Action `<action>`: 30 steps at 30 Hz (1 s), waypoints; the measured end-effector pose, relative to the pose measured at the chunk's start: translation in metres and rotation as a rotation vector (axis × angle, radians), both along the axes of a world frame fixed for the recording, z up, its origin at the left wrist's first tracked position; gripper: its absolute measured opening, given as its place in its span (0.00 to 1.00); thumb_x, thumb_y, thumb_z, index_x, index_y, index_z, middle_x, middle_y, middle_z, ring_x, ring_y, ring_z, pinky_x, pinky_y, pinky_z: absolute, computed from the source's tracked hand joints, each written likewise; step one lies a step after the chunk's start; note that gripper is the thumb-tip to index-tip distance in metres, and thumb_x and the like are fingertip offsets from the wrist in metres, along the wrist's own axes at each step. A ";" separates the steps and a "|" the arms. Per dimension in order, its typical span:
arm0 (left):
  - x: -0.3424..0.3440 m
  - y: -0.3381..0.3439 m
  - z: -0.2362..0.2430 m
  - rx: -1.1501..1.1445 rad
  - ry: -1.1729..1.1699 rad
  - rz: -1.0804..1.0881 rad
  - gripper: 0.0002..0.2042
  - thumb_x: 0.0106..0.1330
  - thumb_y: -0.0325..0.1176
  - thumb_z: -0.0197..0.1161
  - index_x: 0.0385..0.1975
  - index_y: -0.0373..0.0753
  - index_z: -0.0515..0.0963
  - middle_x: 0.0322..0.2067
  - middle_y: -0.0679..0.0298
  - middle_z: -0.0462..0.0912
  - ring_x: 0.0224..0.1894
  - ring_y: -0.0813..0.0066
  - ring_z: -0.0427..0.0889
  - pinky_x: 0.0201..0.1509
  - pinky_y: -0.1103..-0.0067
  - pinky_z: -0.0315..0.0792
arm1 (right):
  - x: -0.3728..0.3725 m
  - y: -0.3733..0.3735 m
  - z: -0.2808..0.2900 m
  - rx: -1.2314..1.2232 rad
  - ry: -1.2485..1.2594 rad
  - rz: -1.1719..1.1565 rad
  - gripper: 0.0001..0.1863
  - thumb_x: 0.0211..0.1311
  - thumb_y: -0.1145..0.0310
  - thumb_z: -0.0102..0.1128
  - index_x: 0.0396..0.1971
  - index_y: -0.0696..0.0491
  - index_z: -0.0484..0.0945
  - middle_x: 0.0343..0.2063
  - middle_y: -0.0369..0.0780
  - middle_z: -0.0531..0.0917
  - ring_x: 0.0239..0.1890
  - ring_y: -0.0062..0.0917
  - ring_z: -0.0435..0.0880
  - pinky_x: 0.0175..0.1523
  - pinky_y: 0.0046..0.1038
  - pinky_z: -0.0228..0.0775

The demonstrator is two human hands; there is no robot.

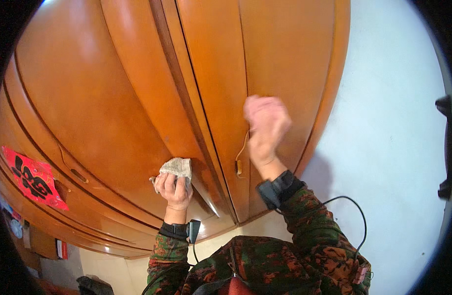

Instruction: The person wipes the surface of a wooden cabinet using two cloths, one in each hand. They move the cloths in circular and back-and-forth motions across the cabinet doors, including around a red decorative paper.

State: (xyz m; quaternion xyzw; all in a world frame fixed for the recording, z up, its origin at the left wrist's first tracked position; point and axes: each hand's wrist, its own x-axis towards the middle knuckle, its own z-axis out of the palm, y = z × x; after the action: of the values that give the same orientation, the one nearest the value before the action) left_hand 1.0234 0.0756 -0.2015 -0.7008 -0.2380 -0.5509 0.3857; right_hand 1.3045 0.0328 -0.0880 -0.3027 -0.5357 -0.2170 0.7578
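My left hand (pixel 175 191) is closed round a bunched greyish-white cloth (pixel 179 167) and presses it against the orange-brown wooden wardrobe (pixel 88 88), low on a door panel. Higher and to the right, my right hand (pixel 269 130) grips a pink cloth (pixel 265 108) at the right-hand door; motion blurs the hand and the cloth. Just left of my right wrist is the door's small handle (pixel 239 167). Both wrists wear dark bands with cables.
A red paper square with black brushwork (pixel 33 178) is stuck on the wardrobe at far left. A pale wall (pixel 383 137) stands on the right. Assorted items (pixel 19 228) show at lower left, with a dark object (pixel 93 286) on the floor below them.
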 end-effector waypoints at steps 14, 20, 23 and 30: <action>-0.011 0.006 0.002 0.004 0.074 -0.104 0.02 0.53 0.31 0.66 0.26 0.45 0.80 0.40 0.61 0.80 0.50 0.56 0.74 0.54 0.60 0.67 | 0.022 0.019 0.033 0.076 0.234 -0.255 0.07 0.67 0.74 0.51 0.32 0.61 0.77 0.31 0.43 0.80 0.34 0.39 0.78 0.48 0.39 0.72; -0.006 -0.011 0.032 -0.045 0.042 -0.169 0.06 0.54 0.33 0.67 0.31 0.43 0.82 0.45 0.59 0.79 0.51 0.56 0.74 0.55 0.60 0.67 | -0.026 0.002 0.013 0.042 -0.401 -0.518 0.11 0.59 0.75 0.55 0.40 0.52 0.80 0.53 0.46 0.73 0.50 0.42 0.74 0.55 0.43 0.68; 0.002 -0.012 0.081 -0.022 -0.027 -0.105 0.17 0.59 0.38 0.67 0.47 0.40 0.80 0.51 0.58 0.77 0.55 0.59 0.74 0.58 0.62 0.68 | 0.005 0.006 0.011 -0.069 -0.403 -0.540 0.12 0.57 0.76 0.55 0.41 0.50 0.81 0.53 0.45 0.74 0.53 0.42 0.73 0.58 0.42 0.66; 0.051 -0.004 0.176 -0.095 -0.248 -0.343 0.10 0.66 0.26 0.55 0.43 0.33 0.81 0.52 0.55 0.78 0.58 0.59 0.75 0.62 0.66 0.70 | 0.100 0.006 0.004 -0.141 -0.114 -0.624 0.14 0.63 0.76 0.57 0.49 0.52 0.77 0.53 0.46 0.74 0.54 0.43 0.70 0.56 0.41 0.67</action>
State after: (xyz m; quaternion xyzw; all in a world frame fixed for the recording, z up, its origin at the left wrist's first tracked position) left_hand 1.0740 0.0714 -0.0252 -0.6751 -0.1869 -0.6787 0.2206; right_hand 1.4041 0.0387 -0.0836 -0.4914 -0.4723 -0.4176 0.6009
